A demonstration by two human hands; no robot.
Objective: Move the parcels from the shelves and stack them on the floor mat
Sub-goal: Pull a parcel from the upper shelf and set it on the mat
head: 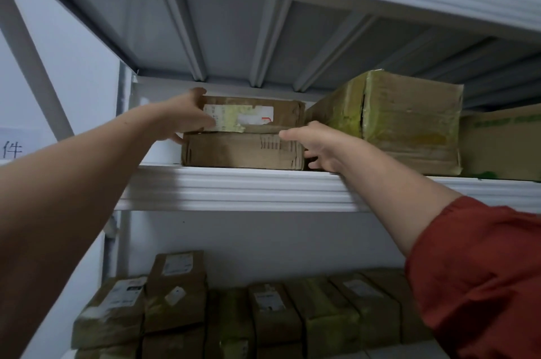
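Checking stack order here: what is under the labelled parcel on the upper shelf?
A second brown parcel, lying on the shelf, bears the labelled parcel. The left hand and right hand cover parts of its ends; anything behind is hidden.

Two stacked parcels at the left end of a shelf (234,185).
The upper parcel (263,114) lies on the lower parcel (234,152); just right stands a large box (404,121), then a further box (503,141). The left hand (183,117) holds the upper parcel's left end; the right hand (316,144) grips the lower parcel's right end, beside the large box.
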